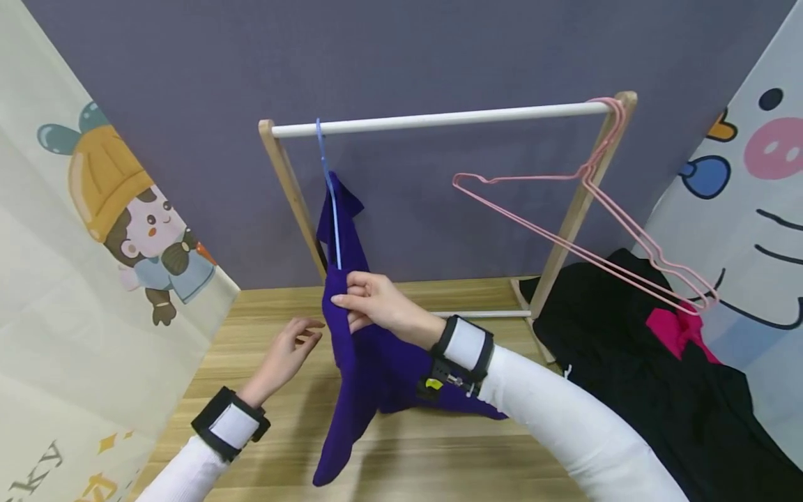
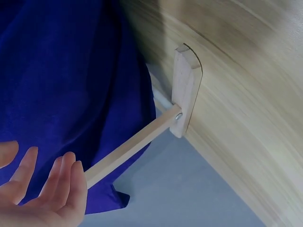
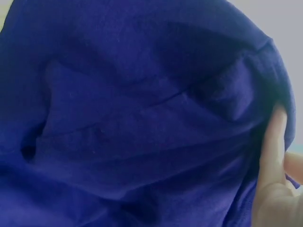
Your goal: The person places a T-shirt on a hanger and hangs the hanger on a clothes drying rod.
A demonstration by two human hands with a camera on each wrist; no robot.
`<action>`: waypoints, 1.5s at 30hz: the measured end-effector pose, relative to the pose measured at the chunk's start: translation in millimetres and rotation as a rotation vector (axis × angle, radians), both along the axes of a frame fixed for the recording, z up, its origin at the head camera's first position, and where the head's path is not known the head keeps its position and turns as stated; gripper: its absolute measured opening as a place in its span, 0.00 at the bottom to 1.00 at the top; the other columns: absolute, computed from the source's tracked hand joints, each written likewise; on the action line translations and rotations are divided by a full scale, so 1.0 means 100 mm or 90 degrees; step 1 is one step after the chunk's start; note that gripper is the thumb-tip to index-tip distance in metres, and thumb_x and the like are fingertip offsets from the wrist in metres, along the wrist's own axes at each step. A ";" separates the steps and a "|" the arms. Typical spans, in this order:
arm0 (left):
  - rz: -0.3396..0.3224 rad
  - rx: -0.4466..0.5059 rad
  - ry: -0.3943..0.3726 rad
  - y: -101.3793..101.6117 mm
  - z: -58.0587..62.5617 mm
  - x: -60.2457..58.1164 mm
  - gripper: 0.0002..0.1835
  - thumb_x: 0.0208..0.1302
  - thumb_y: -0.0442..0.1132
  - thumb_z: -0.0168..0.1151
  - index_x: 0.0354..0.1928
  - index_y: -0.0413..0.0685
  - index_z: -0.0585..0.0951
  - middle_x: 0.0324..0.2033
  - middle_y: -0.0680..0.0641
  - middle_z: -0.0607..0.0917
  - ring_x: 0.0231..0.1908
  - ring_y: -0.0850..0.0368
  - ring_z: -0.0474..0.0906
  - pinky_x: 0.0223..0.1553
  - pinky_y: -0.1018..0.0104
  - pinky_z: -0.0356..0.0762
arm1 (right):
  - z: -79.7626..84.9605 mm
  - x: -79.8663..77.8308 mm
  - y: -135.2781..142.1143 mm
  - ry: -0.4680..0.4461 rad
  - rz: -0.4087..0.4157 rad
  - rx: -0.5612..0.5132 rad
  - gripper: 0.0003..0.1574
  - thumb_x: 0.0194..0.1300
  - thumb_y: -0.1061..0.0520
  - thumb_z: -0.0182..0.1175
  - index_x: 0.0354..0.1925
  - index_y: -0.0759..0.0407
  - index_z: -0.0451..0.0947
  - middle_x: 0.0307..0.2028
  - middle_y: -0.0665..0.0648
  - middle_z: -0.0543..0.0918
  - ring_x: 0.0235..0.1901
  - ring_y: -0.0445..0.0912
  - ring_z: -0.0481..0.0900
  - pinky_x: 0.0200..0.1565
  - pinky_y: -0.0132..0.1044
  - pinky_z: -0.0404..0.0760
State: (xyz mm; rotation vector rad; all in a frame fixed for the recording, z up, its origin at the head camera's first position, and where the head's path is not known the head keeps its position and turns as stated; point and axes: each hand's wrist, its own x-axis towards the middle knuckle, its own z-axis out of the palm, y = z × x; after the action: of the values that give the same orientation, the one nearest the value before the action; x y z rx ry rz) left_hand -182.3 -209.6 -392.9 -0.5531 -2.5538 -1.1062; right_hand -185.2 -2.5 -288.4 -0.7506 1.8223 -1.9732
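Note:
A deep purple-blue shirt (image 1: pixel 370 362) drapes from a light blue hanger (image 1: pixel 333 209), whose hook sits over the white rod near its left end. My right hand (image 1: pixel 376 300) pinches the shirt near the lower end of the hanger that shows. In the right wrist view, folds of the same cloth fill most of the picture, with a finger (image 3: pixel 273 146) against its edge. Just left of the cloth is my left hand (image 1: pixel 291 355), its fingers loosely bent and holding nothing. The left wrist view has the fingers (image 2: pixel 59 184) in front of the shirt, apart from any grip on it.
The wooden rack with its white rod (image 1: pixel 439 120) stands on a wood-grain table (image 1: pixel 263 425) against a grey wall. Pink hangers (image 1: pixel 533 216) hang at the rod's right end. Black cloth (image 1: pixel 652 390) with a bright pink piece (image 1: pixel 677 328) lies at right.

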 end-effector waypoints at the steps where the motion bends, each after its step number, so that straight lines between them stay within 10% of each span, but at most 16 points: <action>1: 0.002 0.000 0.000 -0.01 0.00 0.01 0.08 0.57 0.28 0.54 0.40 0.37 0.76 0.38 0.36 0.78 0.35 0.44 0.75 0.34 0.46 0.77 | -0.02 0.00 -0.02 0.000 0.000 0.000 0.15 0.61 0.65 0.51 0.24 0.62 0.55 0.14 0.48 0.58 0.15 0.40 0.66 0.20 0.27 0.75; 11: 0.024 -0.020 -0.004 -0.05 -0.01 0.07 0.06 0.57 0.29 0.54 0.38 0.38 0.76 0.37 0.37 0.79 0.36 0.44 0.75 0.35 0.46 0.76 | -0.09 0.06 -0.16 0.056 -0.023 0.005 0.05 0.59 0.67 0.52 0.34 0.68 0.67 0.25 0.58 0.77 0.22 0.45 0.77 0.28 0.37 0.81; 18: 0.021 -0.013 0.000 -0.07 -0.01 0.12 0.06 0.59 0.28 0.52 0.38 0.38 0.76 0.37 0.38 0.80 0.37 0.44 0.75 0.35 0.44 0.75 | -0.14 0.13 -0.13 0.059 -0.030 -0.003 0.21 0.57 0.66 0.55 0.49 0.70 0.66 0.44 0.71 0.75 0.35 0.49 0.78 0.35 0.41 0.81; 27: -0.012 0.012 0.003 -0.10 -0.04 0.23 0.08 0.59 0.27 0.51 0.39 0.38 0.77 0.35 0.39 0.82 0.37 0.47 0.76 0.34 0.47 0.75 | -0.20 0.27 0.07 0.109 -0.043 0.025 0.26 0.55 0.65 0.58 0.53 0.64 0.65 0.43 0.66 0.75 0.35 0.47 0.77 0.39 0.47 0.79; 35: 0.001 0.043 -0.047 -0.14 -0.07 0.31 0.09 0.62 0.32 0.50 0.42 0.40 0.76 0.36 0.41 0.82 0.38 0.52 0.76 0.38 0.51 0.76 | -0.43 0.22 0.46 0.150 -0.095 0.017 0.24 0.53 0.68 0.58 0.50 0.66 0.67 0.42 0.72 0.76 0.35 0.50 0.78 0.37 0.56 0.78; 45: -0.040 0.086 -0.015 0.09 0.17 0.54 0.09 0.61 0.31 0.51 0.42 0.42 0.76 0.30 0.47 0.83 0.31 0.57 0.78 0.34 0.59 0.78 | -0.72 0.20 1.52 0.191 -0.177 0.175 0.19 0.56 0.64 0.57 0.47 0.68 0.68 0.40 0.70 0.76 0.36 0.53 0.78 0.34 0.42 0.81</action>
State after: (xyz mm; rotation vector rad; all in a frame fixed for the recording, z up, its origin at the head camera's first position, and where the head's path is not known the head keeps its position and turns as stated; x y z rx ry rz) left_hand -128.5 -200.9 -376.3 -0.5918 -2.4745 -1.3025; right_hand -165.0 149.6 -360.5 -0.7706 2.4312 -1.7827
